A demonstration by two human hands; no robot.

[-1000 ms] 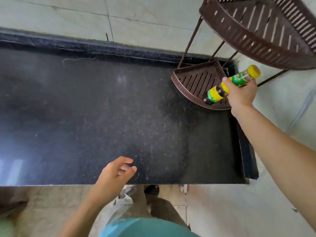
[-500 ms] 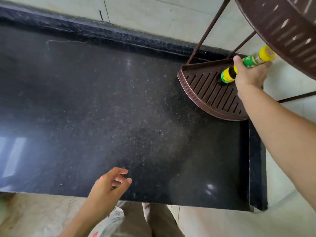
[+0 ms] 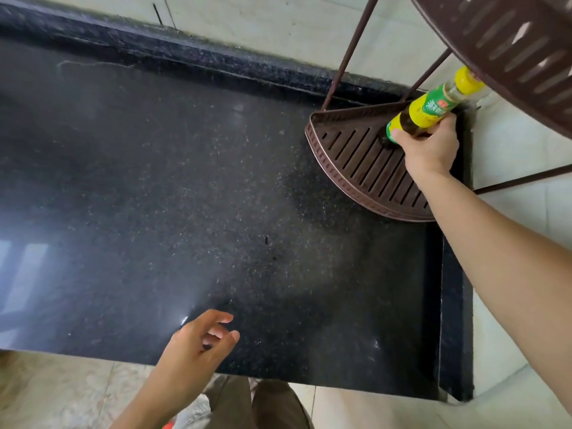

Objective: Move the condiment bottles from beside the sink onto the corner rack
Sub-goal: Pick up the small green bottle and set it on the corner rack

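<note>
A dark condiment bottle (image 3: pixel 428 109) with a yellow cap and green-yellow label leans over the lower shelf (image 3: pixel 349 156) of the brown corner rack. Its base touches or nearly touches the slatted shelf near the back. My right hand (image 3: pixel 428 150) grips the bottle around its lower body. Near the counter's front edge my left hand (image 3: pixel 198 345) hovers with loosely curled fingers and holds nothing.
The black speckled counter (image 3: pixel 185 196) has a raised back lip and a raised right edge. The rack's upper shelf (image 3: pixel 510 48) overhangs at top right, carried by thin rods (image 3: pixel 353 48). Pale tiled wall runs behind and to the right.
My right hand has lowered the bottle toward the lower shelf and stood it more upright. The view has shifted closer to the corner. My left hand stays near the front edge.
</note>
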